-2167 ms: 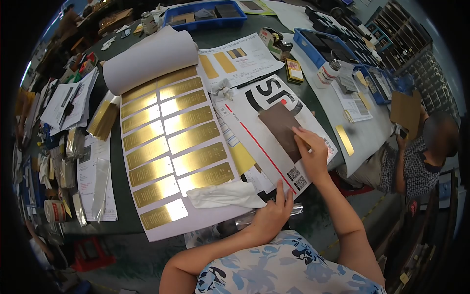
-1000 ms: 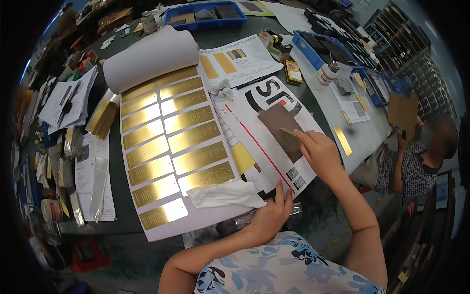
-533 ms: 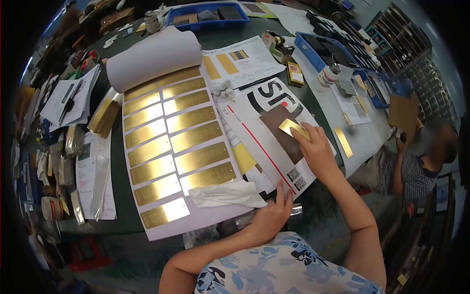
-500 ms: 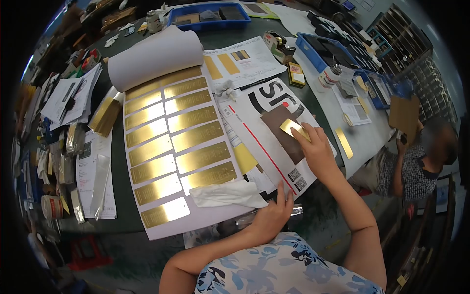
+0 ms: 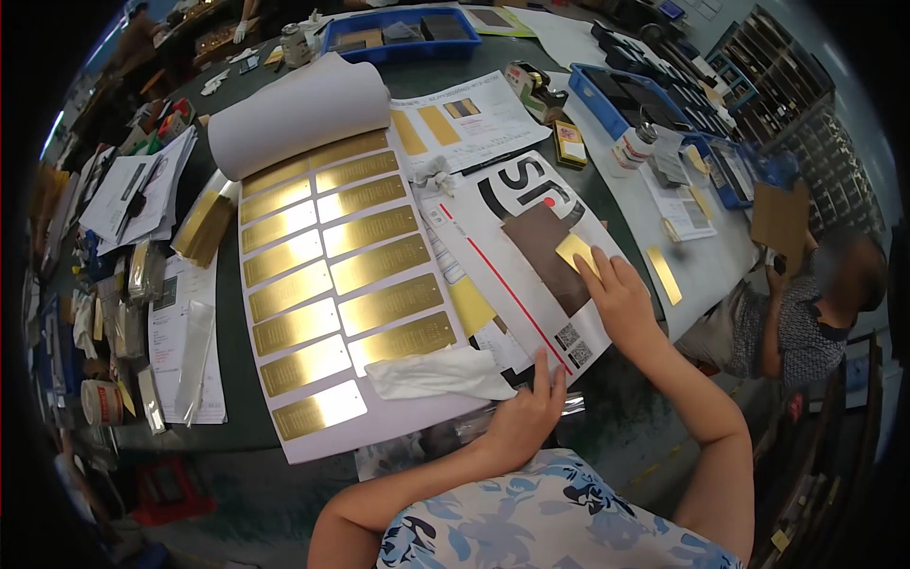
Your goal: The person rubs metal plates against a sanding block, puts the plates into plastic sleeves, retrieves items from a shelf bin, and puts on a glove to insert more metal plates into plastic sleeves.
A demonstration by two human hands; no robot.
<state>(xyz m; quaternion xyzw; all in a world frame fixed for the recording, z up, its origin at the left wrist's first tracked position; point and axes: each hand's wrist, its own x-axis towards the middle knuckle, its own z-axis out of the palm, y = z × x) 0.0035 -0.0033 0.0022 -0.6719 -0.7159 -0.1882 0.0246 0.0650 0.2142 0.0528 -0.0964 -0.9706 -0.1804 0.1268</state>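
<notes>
My right hand [image 5: 621,299] has its fingers on a small shiny gold metal plate [image 5: 574,251], over the right edge of a dark brown sheet [image 5: 536,242]. My fingers cover the plate's lower end. The brown sheet lies on a white printed bag [image 5: 493,270] with a red line and QR codes. At the bag's near edge lies my left hand [image 5: 529,417], fingers stretched out and holding nothing. Beside it is a crumpled white cloth [image 5: 441,375]. The cloth rests on a backing sheet [image 5: 417,417] bearing rows of gold plates [image 5: 379,261], its far end rolled up.
A blue tray [image 5: 464,45] stands at the back, and another blue tray [image 5: 616,104] at the right. A tape dispenser [image 5: 536,90] and white bottle [image 5: 633,150] are nearby. Papers [image 5: 142,190] and packets lie left. A seated person [image 5: 806,322] holds a brown board [image 5: 779,220] at right.
My right hand and the gold plate have shifted slightly right and down across the brown sheet. My left hand stays in place. At the far back left, another person's gloved hand has come into view.
</notes>
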